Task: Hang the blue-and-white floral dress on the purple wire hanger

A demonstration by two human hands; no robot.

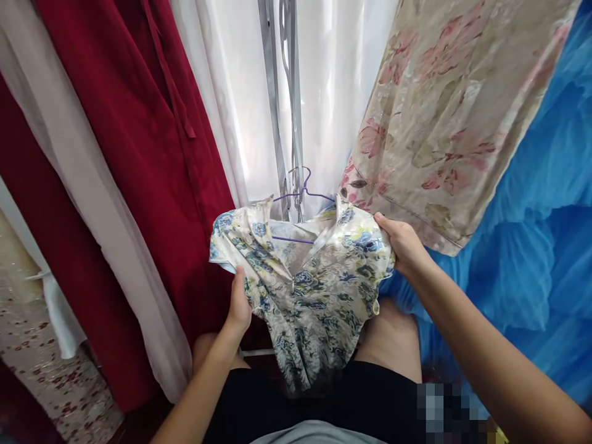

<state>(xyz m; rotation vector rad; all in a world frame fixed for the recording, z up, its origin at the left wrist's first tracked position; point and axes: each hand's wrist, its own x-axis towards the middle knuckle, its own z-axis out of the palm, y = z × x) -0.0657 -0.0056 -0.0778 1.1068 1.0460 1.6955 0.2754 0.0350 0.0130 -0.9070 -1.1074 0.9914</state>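
Note:
A white floral dress [314, 290] with blue and yellow flowers hangs on a purple wire hanger [305, 192] in front of me. My left hand [240, 305] grips its side just below the left sleeve, thumb showing on the front and the other fingers behind the cloth. At the opposite sleeve edge, my right hand [401, 242] is closed on the fabric, with its thumb up near the shoulder. The V-shaped neckline faces up, and the lower part of the garment falls between my legs, its hem hidden in shadow.
Red cloth [152, 185] and a pale pink length [92, 154] hang on the left. Behind the hanger are a white curtain [333, 80] and grey straps [277, 105]. A beige flowered fabric [444, 123] and a ruffled blue garment [522, 265] hang on the right.

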